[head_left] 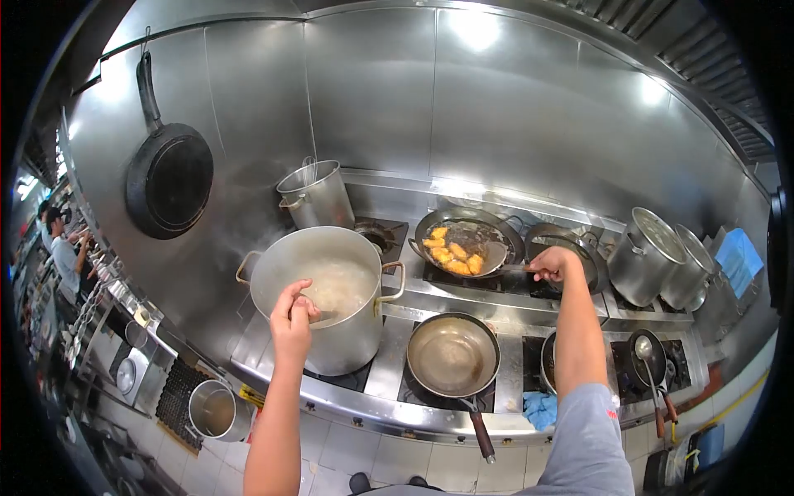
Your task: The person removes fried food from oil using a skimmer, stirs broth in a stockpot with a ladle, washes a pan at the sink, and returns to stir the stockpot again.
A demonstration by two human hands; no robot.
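My right hand [556, 264] is closed round the handle of a skimmer [517, 268], whose head is in the oil of a wok [419, 250]. Several golden fried pieces [447, 253] float beside it, mostly in the left half of the wok. My left hand [293, 321] is closed, its fingers bent, over the near rim of a large steaming stockpot [343, 347]. A short grey metal part shows beside its fingers; what it belongs to is hidden. Cloudy, pale liquid [331, 281] fills part of the stockpot.
An empty frying pan [453, 355] sits on the front burner, handle toward me. Behind the stockpot stands a tall pot [322, 202] with a whisk. Two tall pots [645, 269] are at right. A ladle [644, 349] rests in a small pan. A blue cloth [539, 409] lies at the front edge.
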